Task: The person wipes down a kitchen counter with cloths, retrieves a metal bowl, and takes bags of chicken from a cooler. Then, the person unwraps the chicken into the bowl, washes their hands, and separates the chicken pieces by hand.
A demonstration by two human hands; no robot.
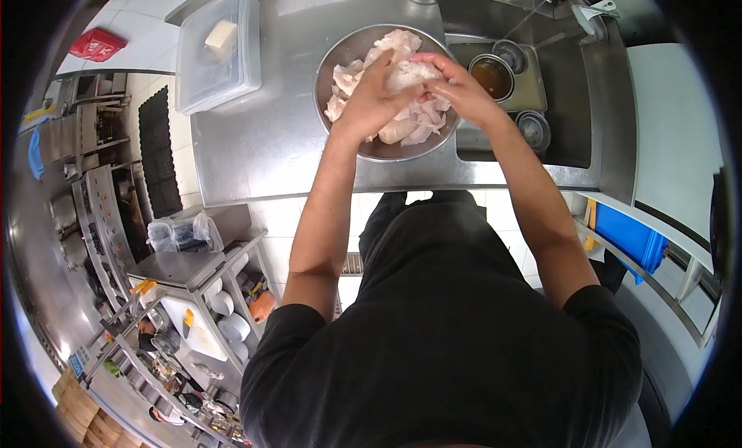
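A round steel bowl [323,112] on the counter is heaped with pale pieces of raw meat that look like chicken [398,42]. Both hands are over the heap. My left hand [377,100] curves round the near left side of one whitish chicken piece [407,75]. From the right, my right hand [457,88] cups the same piece, its fingers bent over the far side. The fingertips of the two hands almost meet at the piece's near edge. Parts of the fingers are hidden by the meat.
On the left of the steel counter [255,150] stands a lidded clear plastic container [218,85] with a pale block on it. To the right is a sink [568,131] holding a pot of brownish liquid [492,78] and metal strainers. A shelf with dishes [232,324] stands behind on the left.
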